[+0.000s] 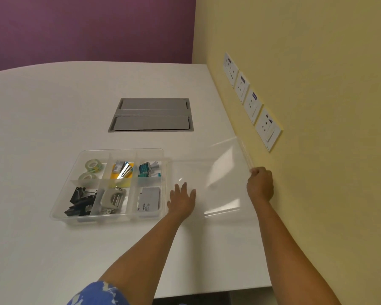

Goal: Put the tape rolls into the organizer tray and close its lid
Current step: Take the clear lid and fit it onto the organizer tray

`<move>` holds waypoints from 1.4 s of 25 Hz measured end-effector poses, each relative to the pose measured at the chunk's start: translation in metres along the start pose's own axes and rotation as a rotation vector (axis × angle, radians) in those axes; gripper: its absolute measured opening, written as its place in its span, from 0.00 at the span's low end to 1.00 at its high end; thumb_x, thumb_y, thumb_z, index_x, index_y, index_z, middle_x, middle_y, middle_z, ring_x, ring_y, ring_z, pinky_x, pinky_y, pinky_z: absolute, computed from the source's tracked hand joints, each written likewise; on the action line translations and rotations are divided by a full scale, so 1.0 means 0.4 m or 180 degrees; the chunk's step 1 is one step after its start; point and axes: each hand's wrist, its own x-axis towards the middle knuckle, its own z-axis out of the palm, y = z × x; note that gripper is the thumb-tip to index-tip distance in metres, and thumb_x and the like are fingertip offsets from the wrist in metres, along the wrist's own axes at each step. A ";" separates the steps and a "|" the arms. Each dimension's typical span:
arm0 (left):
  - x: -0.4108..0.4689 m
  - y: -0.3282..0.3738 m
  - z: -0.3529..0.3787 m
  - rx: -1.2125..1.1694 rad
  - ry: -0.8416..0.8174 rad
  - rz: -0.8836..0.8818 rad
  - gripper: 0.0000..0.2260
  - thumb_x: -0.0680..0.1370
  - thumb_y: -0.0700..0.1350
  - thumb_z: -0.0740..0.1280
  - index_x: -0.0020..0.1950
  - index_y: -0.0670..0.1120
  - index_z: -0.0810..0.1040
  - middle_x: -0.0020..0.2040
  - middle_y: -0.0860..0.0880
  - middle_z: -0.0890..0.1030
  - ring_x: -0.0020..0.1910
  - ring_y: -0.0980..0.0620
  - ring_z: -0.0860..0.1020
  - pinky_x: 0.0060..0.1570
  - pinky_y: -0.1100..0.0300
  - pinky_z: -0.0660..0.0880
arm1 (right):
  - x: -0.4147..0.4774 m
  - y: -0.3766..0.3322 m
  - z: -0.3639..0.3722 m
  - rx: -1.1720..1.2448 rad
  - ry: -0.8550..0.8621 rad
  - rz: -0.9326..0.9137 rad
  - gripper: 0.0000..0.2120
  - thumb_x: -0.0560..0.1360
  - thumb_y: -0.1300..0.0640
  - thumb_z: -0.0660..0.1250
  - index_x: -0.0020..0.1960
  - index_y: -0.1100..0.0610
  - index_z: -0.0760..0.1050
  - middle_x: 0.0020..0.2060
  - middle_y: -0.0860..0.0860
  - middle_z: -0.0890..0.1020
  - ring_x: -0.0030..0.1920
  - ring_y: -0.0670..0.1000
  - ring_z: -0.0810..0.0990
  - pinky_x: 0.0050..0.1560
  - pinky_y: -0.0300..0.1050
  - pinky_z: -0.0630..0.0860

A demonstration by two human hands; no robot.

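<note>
A clear plastic organizer tray (pixel 59 213) sits on the white table with its lid open. Two tape rolls lie in its far-left compartment, one (pixel 93 165) behind the other (pixel 87 176). The clear lid (pixel 220 172) hangs off the tray's right side, tilted up toward the yellow wall. My right hand (pixel 260 183) is closed on the lid's far right edge, holding it raised. My left hand (pixel 182 200) lies flat with fingers spread beside the tray's right wall, seen through or under the lid.
The other compartments hold black binder clips (pixel 80 201), a hole punch (pixel 112 198), a card box (pixel 149 200), staples and small clips. A grey cable hatch (pixel 151 115) is set in the table behind the tray. Wall sockets (pixel 251 102) line the yellow wall at right.
</note>
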 end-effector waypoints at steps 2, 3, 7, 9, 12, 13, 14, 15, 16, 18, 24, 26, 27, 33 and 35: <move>0.001 0.032 -0.029 -0.0458 0.0089 0.0039 0.26 0.82 0.56 0.50 0.77 0.47 0.52 0.79 0.43 0.50 0.77 0.42 0.50 0.74 0.44 0.52 | -0.006 -0.060 -0.031 0.0132 0.0284 -0.0320 0.12 0.82 0.59 0.55 0.56 0.57 0.76 0.54 0.55 0.81 0.49 0.60 0.80 0.40 0.46 0.70; 0.002 0.051 -0.051 -0.0757 0.0156 0.0087 0.26 0.82 0.56 0.50 0.77 0.46 0.53 0.78 0.43 0.52 0.77 0.43 0.51 0.75 0.46 0.52 | -0.013 -0.092 -0.048 0.0201 0.0462 -0.0491 0.11 0.82 0.59 0.54 0.55 0.57 0.76 0.51 0.54 0.83 0.47 0.58 0.81 0.37 0.43 0.68; -0.004 0.140 -0.173 -0.2244 0.0261 0.0098 0.26 0.81 0.58 0.48 0.76 0.47 0.57 0.77 0.46 0.59 0.75 0.44 0.59 0.74 0.48 0.57 | -0.050 -0.217 -0.104 0.0618 0.1064 -0.1408 0.12 0.83 0.56 0.53 0.56 0.54 0.75 0.45 0.47 0.85 0.45 0.52 0.82 0.41 0.39 0.63; 0.003 0.159 -0.255 -0.3459 0.0092 -0.0042 0.26 0.81 0.58 0.48 0.75 0.46 0.58 0.76 0.44 0.62 0.73 0.42 0.64 0.71 0.47 0.64 | -0.064 -0.267 -0.114 0.0610 0.1235 -0.1902 0.12 0.82 0.57 0.54 0.56 0.53 0.76 0.44 0.47 0.84 0.48 0.51 0.80 0.48 0.39 0.58; 0.024 0.107 -0.398 -0.5419 -0.0294 -0.0227 0.29 0.80 0.61 0.46 0.75 0.43 0.57 0.73 0.37 0.64 0.70 0.37 0.67 0.67 0.45 0.67 | -0.080 -0.315 -0.098 0.1297 0.1117 -0.2081 0.11 0.81 0.59 0.57 0.55 0.57 0.78 0.50 0.50 0.82 0.57 0.55 0.76 0.61 0.43 0.58; 0.028 0.072 -0.440 -0.6005 -0.0482 -0.0287 0.31 0.80 0.63 0.46 0.75 0.43 0.55 0.73 0.35 0.63 0.70 0.34 0.67 0.67 0.43 0.67 | -0.083 -0.325 -0.088 0.1621 0.1041 -0.2095 0.11 0.81 0.60 0.58 0.54 0.60 0.78 0.54 0.53 0.80 0.61 0.58 0.74 0.67 0.52 0.62; 0.030 0.034 -0.476 -0.6450 -0.0667 -0.0318 0.33 0.78 0.65 0.47 0.76 0.44 0.53 0.73 0.34 0.62 0.69 0.32 0.66 0.67 0.40 0.67 | -0.088 -0.331 -0.076 0.1919 0.0895 -0.2114 0.11 0.81 0.61 0.58 0.54 0.63 0.78 0.58 0.55 0.76 0.67 0.60 0.69 0.69 0.59 0.64; 0.029 -0.005 -0.507 -0.6714 -0.0811 -0.0331 0.35 0.77 0.67 0.49 0.76 0.44 0.52 0.74 0.33 0.61 0.69 0.31 0.66 0.65 0.39 0.67 | -0.097 -0.338 -0.062 0.2170 0.0688 -0.2096 0.10 0.81 0.62 0.58 0.54 0.65 0.77 0.64 0.58 0.71 0.73 0.61 0.62 0.72 0.61 0.62; 0.027 -0.037 -0.530 -0.6832 -0.0905 -0.0363 0.37 0.76 0.68 0.52 0.76 0.45 0.51 0.73 0.32 0.61 0.68 0.30 0.67 0.64 0.38 0.69 | -0.106 -0.344 -0.049 0.2348 0.0481 -0.2040 0.10 0.82 0.62 0.57 0.54 0.65 0.76 0.69 0.58 0.65 0.76 0.59 0.53 0.75 0.58 0.59; 0.025 -0.093 -0.573 -0.6788 -0.0952 -0.0511 0.38 0.74 0.67 0.58 0.76 0.45 0.53 0.72 0.32 0.63 0.66 0.29 0.69 0.60 0.37 0.72 | -0.128 -0.366 -0.016 0.2524 0.0216 -0.1941 0.10 0.82 0.61 0.56 0.55 0.63 0.75 0.75 0.56 0.55 0.78 0.55 0.44 0.77 0.51 0.56; 0.046 -0.184 -0.704 -0.6300 -0.0573 -0.0905 0.18 0.78 0.39 0.57 0.66 0.34 0.65 0.69 0.33 0.69 0.63 0.32 0.73 0.59 0.43 0.74 | -0.230 -0.469 0.089 0.2756 0.0073 -0.1916 0.15 0.84 0.60 0.51 0.50 0.44 0.71 0.75 0.44 0.58 0.78 0.53 0.52 0.71 0.30 0.57; 0.059 -0.203 -0.723 -0.6180 -0.0180 -0.0643 0.15 0.76 0.34 0.52 0.61 0.34 0.68 0.67 0.36 0.72 0.63 0.34 0.74 0.57 0.42 0.74 | -0.234 -0.492 0.119 0.3298 -0.0215 -0.1397 0.15 0.84 0.58 0.50 0.52 0.41 0.71 0.72 0.40 0.63 0.77 0.53 0.57 0.72 0.42 0.59; 0.063 -0.214 -0.732 -0.6135 0.0026 -0.0472 0.18 0.75 0.32 0.50 0.64 0.36 0.66 0.65 0.38 0.74 0.63 0.35 0.74 0.55 0.41 0.75 | -0.225 -0.501 0.131 0.3758 -0.0536 -0.0916 0.13 0.84 0.58 0.52 0.55 0.43 0.72 0.72 0.46 0.64 0.75 0.55 0.61 0.71 0.48 0.63; 0.095 -0.343 -0.784 -0.5606 0.0134 0.0141 0.26 0.73 0.28 0.51 0.68 0.47 0.65 0.58 0.42 0.78 0.57 0.40 0.78 0.45 0.45 0.79 | -0.222 -0.530 0.232 0.3350 -0.1912 0.0679 0.28 0.80 0.70 0.57 0.77 0.59 0.53 0.70 0.60 0.69 0.61 0.62 0.77 0.57 0.56 0.76; 0.100 -0.393 -0.795 -0.5084 0.0066 0.0079 0.18 0.77 0.38 0.60 0.65 0.49 0.67 0.58 0.44 0.81 0.54 0.45 0.81 0.45 0.50 0.81 | -0.231 -0.522 0.261 0.2947 -0.1890 0.0716 0.24 0.80 0.71 0.54 0.75 0.59 0.58 0.70 0.58 0.71 0.56 0.59 0.79 0.53 0.54 0.77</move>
